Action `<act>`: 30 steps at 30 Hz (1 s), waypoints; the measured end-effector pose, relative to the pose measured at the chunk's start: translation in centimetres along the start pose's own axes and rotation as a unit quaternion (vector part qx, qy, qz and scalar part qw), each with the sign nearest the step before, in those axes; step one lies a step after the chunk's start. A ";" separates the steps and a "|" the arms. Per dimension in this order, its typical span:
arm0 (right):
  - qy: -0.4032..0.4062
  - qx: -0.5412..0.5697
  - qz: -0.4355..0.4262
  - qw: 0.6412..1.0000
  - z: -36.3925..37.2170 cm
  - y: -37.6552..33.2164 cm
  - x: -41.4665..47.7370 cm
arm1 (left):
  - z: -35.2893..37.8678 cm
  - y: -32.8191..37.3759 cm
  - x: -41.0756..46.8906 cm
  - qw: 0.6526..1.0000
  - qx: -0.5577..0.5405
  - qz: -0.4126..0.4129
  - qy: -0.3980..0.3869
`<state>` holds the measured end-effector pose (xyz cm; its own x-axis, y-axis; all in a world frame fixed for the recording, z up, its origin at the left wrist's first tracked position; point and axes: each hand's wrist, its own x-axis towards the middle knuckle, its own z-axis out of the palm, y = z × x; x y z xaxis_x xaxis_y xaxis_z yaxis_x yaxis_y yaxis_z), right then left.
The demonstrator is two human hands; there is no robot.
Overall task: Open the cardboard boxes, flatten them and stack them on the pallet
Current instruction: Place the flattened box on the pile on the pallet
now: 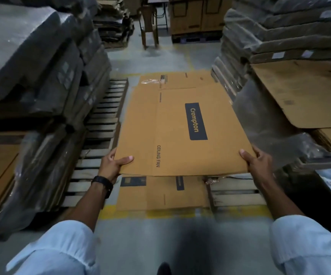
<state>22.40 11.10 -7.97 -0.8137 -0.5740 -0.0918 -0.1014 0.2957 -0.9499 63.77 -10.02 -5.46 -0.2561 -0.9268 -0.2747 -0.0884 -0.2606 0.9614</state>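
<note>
Left hand (114,163) and right hand (257,160) gripping near corners of flattened Crompton ceiling-fan box (180,128), above wooden pallet (101,124) holding another flattened box (160,193)

the flattened box (180,126) is tan-brown cardboard with a dark navy label (196,121) lettered in tan and dark side print. the box beneath (160,193) is the same tan with navy patches. the pallet (101,124) has pale wood slats. sleeves (61,253) are light blue, the watch (103,182) black, the floor (141,241) grey with yellow line (240,212).
</note>
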 end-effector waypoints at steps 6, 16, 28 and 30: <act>-0.067 -0.052 0.067 0.994 3.9 1.8 1.7 | -1.3 -3.3 5.0 0.999 -0.006 -0.029 0.015; 0.024 -0.155 0.163 0.974 17.5 30.5 14.2 | 0.9 -28.7 19.8 0.991 -0.005 -0.110 0.074; 0.056 -0.179 0.159 0.969 31.9 64.8 19.7 | 2.7 -66.8 34.8 0.991 0.033 -0.106 0.075; 0.051 -0.169 0.163 0.971 32.9 68.3 19.8 | 2.9 -69.9 35.5 0.988 0.044 -0.126 0.079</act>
<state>18.21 -5.15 -84.48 -0.8845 -0.3352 -0.3245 0.0028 0.6919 -0.7220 58.03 -23.91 -82.47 -0.0628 -0.8680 -0.4926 -0.2152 -0.4702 0.8559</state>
